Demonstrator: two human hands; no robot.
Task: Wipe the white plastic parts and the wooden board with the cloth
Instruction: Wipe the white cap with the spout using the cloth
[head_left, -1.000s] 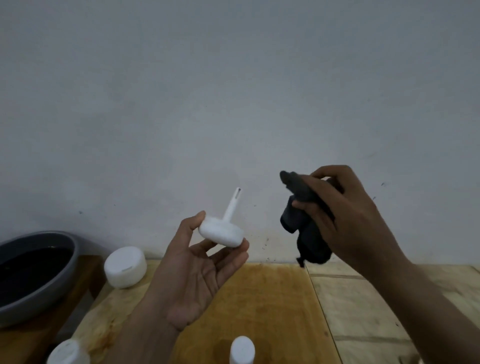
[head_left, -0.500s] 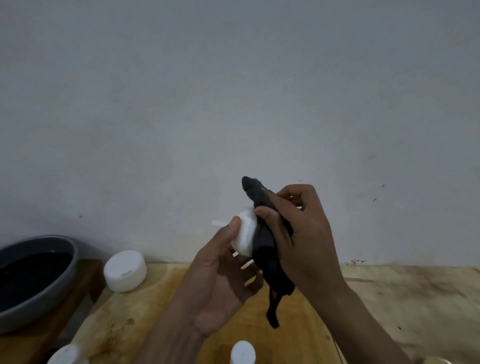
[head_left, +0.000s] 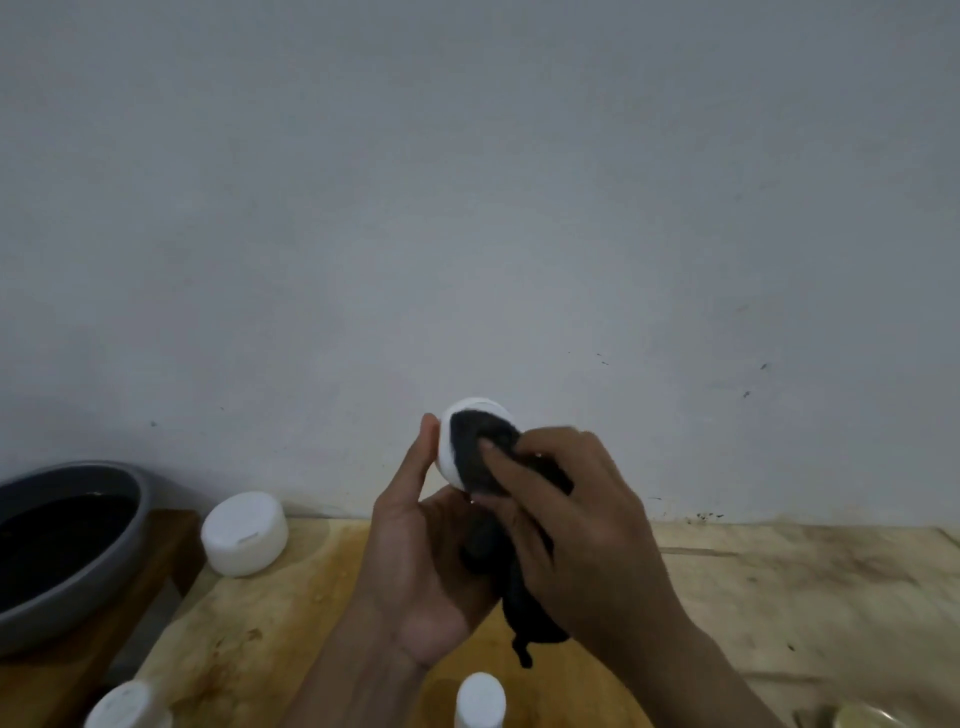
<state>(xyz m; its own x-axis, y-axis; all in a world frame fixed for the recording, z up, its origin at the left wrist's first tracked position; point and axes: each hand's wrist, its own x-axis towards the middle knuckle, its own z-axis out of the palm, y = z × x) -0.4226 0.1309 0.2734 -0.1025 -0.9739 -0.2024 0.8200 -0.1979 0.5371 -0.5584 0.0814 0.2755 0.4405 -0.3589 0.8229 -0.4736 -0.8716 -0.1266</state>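
Grey wall (head_left: 467, 208) behind. Wooden board (head_left: 291, 613) on desk (head_left: 805, 582), stained. Grey bowl (head_left: 78, 561) far left, dark liquid inside. Left hand (head_left: 415, 561) raised above board, thumb and fingers gripping round white plastic part (head_left: 449, 441) by its edges. Right hand (head_left: 576, 519) closed around black cloth (head_left: 475, 452), pressing it onto part's face; cloth tail hangs below. White cap (head_left: 244, 532) on board's far left corner. Two more white plastic pieces at near edge: one left (head_left: 124, 706), one centre (head_left: 480, 701).
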